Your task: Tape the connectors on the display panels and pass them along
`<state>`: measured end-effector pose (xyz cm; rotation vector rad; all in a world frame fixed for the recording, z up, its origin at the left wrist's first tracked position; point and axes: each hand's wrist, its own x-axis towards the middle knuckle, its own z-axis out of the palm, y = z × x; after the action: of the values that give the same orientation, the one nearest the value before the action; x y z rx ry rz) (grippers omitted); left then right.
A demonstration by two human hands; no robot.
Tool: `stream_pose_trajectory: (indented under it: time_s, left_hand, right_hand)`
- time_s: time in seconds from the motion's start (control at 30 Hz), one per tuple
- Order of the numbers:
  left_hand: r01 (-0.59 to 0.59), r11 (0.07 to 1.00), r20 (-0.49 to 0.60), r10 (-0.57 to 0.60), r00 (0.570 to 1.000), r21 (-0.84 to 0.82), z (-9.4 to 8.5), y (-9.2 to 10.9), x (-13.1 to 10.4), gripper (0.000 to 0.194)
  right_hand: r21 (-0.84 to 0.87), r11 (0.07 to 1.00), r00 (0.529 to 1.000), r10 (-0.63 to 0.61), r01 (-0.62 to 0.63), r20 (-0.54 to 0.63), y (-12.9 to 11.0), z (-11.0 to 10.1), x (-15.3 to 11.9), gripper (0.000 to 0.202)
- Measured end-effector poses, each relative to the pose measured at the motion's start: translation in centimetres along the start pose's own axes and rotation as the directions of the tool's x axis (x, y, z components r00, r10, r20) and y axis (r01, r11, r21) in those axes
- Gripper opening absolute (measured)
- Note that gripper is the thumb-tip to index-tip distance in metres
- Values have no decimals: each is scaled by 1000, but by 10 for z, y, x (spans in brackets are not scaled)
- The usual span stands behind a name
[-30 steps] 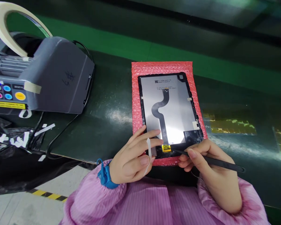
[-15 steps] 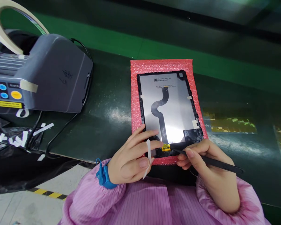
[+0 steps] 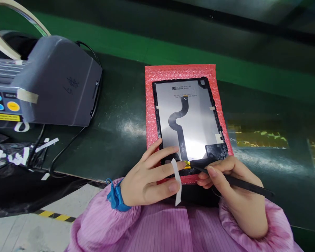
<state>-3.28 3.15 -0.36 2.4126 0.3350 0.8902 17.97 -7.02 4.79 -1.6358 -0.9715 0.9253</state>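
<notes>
A tablet display panel [image 3: 196,122] in a black frame lies with its silver back up, a black ribbon cable [image 3: 180,134] curving down it. Yellow tape [image 3: 186,166] covers the cable's lower end. My left hand [image 3: 153,175] rests over the panel's lower left with fingers spread, the index fingertip on the yellow tape. A white tape strip [image 3: 176,182] clings to its thumb and crosses the index finger. In my right hand [image 3: 233,185] black tweezers [image 3: 246,184] are pinched, their tip at the yellow tape beside my left index fingertip.
Red bubble wrap [image 3: 180,71] lies under the panel on the dark green table [image 3: 120,105]. A grey tape dispenser [image 3: 60,84] stands at the left, its black cable [image 3: 65,147] running down. White tape scraps [image 3: 18,157] stick to black plastic at the lower left. Amber film [image 3: 262,138] lies at the right.
My left thumb and index finger have moved slightly right, the index fingertip now covering part of the yellow tape. The white strip shifted right with them. The tweezers have barely moved.
</notes>
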Motion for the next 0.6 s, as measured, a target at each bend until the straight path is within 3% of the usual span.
stream_pose_trajectory:
  time_s: [0.17, 0.27, 0.33, 0.4, 0.43, 0.5, 0.6]
  left_hand:
    - [26, 998, 0, -26, 1000, 58, 1, 1, 2, 20]
    - [28, 998, 7, -29, 1000, 59, -1, 7, 7, 26]
    - [59, 998, -89, -57, 994, 19, -3, 16, 11, 36]
    - [143, 987, -214, -156, 964, -76, -5, 28, 14, 43]
    - [183, 973, -238, -212, 948, -138, -6, 36, 15, 45]
    - [225, 943, -188, -274, 943, -244, -7, 49, 17, 47]
    - [213, 906, -56, -249, 967, -366, -8, 60, 17, 48]
  right_hand:
    - [-78, 997, 1000, 7, -8, -8, 6, -3, -3, 18]
    - [-43, 997, 986, -64, 58, -153, 7, -8, -5, 10]
    - [18, 986, 956, -154, 164, -250, 5, -15, -6, 11]
    - [20, 966, 940, -246, 258, -238, -3, -25, -5, 18]
    - [-7, 955, 939, -295, 298, -176, -9, -30, -4, 18]
    - [-65, 923, 925, -375, 378, 58, -21, -38, 0, 13]
    - [-71, 890, 844, -398, 450, 359, -38, -40, 5, 22]
